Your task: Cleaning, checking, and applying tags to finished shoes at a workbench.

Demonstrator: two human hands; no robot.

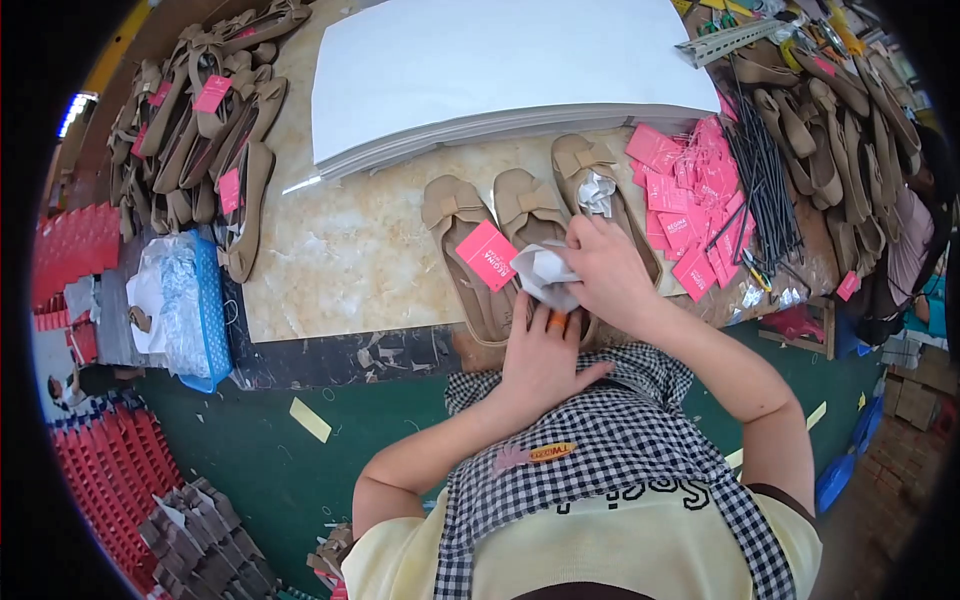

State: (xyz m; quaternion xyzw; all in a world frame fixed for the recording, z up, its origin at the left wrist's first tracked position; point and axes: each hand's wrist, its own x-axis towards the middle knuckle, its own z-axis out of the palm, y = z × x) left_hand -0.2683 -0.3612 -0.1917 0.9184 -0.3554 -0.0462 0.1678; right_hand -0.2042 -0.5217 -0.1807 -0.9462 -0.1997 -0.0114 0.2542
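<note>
Three tan flat shoes with bows lie at the table's front edge, toes pointing away from me. The left shoe carries a pink tag. My right hand pinches crumpled white paper over the middle shoe, hiding much of its opening. My left hand rests at that shoe's heel end, fingers stretched forward and thumb spread aside. Something orange shows by its fingertips; I cannot make out what it is. Crumpled paper sits inside the right shoe.
A thick stack of white paper sheets lies behind the shoes. Pink tags and black strips are heaped to the right. More tan shoes are piled at left and right. A blue basket hangs near the left edge.
</note>
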